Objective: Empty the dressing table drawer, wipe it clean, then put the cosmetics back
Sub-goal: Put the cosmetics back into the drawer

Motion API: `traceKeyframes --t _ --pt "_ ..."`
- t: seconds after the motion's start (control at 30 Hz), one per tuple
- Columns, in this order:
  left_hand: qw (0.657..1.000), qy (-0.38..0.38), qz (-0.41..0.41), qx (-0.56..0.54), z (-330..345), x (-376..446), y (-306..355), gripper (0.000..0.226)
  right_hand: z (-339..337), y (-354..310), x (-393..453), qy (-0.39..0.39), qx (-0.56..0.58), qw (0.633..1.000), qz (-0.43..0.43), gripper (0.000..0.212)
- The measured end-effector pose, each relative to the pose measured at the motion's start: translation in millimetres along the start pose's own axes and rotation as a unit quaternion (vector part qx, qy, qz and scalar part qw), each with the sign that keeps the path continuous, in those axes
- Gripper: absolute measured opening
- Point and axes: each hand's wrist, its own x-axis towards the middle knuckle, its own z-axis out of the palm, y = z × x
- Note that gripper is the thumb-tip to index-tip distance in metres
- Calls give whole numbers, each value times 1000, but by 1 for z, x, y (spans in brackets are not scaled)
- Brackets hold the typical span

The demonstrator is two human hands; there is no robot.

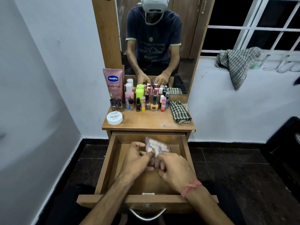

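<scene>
Palette point(159, 146) looks light, rigid, slick, hinged; your left hand point(138, 157) and right hand point(174, 169) pinch its near edge over the drawer point(107, 168). Support it underneath.

The dressing table point(151, 122) carries cosmetic bottles point(146, 98), a white jar point(114, 117), and a checked cloth point(181, 112).

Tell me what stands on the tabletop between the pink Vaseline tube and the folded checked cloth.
Head view: between the pink Vaseline tube and the folded checked cloth stands a cluster of small cosmetic bottles, nail polishes and lip balms among them.
</scene>
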Motion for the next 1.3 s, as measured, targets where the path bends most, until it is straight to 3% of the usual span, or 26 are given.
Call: traceKeyframes --t 0.13,0.43,0.63,0.77,0.83,0.93,1.1,1.2,1.3 --pt "999 -19 3 39 8 4 -3 42 1 -2 0 -34 -3 999 7 18" --pt "988 -73 0 137 12 5 -8 29 6 2 -2 -26 -37 996 73 18" --pt "964 -106 2 242 3 6 -8 60 18 13 3 -46 -42 990 124 26" --pt "942 -135 4 309 2 7 -8 68 20 14 4 -51 -21 990 126 26" --pt "932 -146 13 332 2 7 -2 61 17 13 3 -53 -17 992 117 22" --pt "920 -83 83 373 -1 11 16 36 3 11 7 -21 19 994 104 17" --pt "883 73 267 379 -1 29 86 9 -47 4 38 130 87 986 56 14" --pt "845 114 358 379 4 49 134 22 -74 5 76 215 62 974 28 28" --pt "781 125 407 457 9 71 162 36 -96 8 113 240 -10 971 13 34"
